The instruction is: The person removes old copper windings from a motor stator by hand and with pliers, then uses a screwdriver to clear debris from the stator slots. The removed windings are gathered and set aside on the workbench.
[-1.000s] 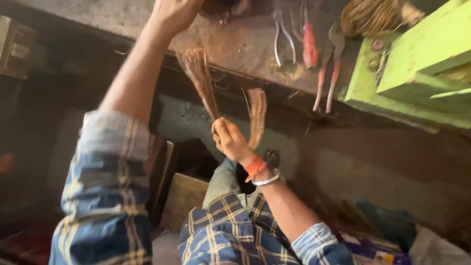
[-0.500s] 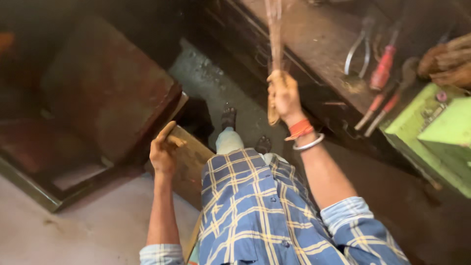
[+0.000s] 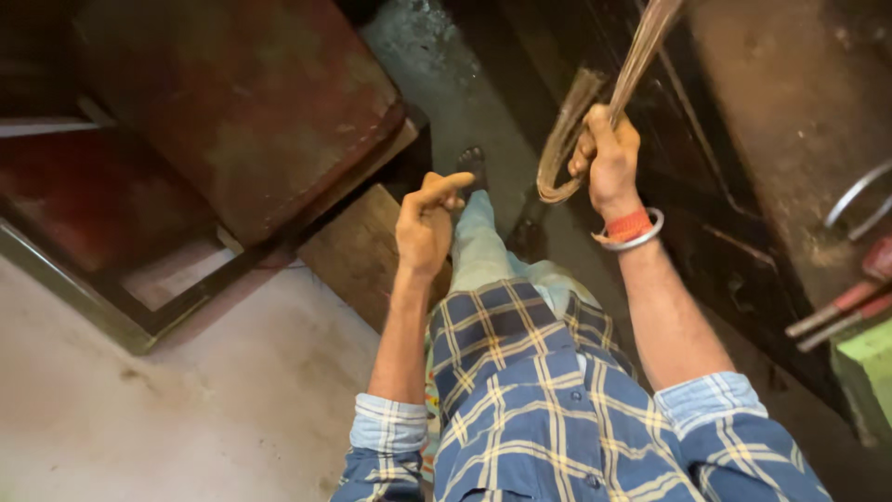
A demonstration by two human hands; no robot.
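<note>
My right hand (image 3: 609,158) is raised and closed around a bundle of thin brown cane strips (image 3: 595,112) that loops below the fist and runs up past the top edge. A red band and a metal bangle sit on that wrist. My left hand (image 3: 427,223) hovers lower, above my knee and a wooden block (image 3: 358,251), with the fingers loosely curled, the forefinger stretched out, and nothing in it. My blue and yellow checked shirt fills the bottom of the view.
A large rusty red metal box (image 3: 242,102) stands at the upper left beside a framed tray (image 3: 102,279). A dark workbench (image 3: 790,121) runs along the right, with red-handled tools (image 3: 841,311) and a green box (image 3: 869,372). Pale concrete floor (image 3: 139,418) lies at the lower left.
The view has dropped from the bench toward the floor. My left hand came down from the bench top and has lifted off the wooden block. My right hand keeps its grip on the cane.
</note>
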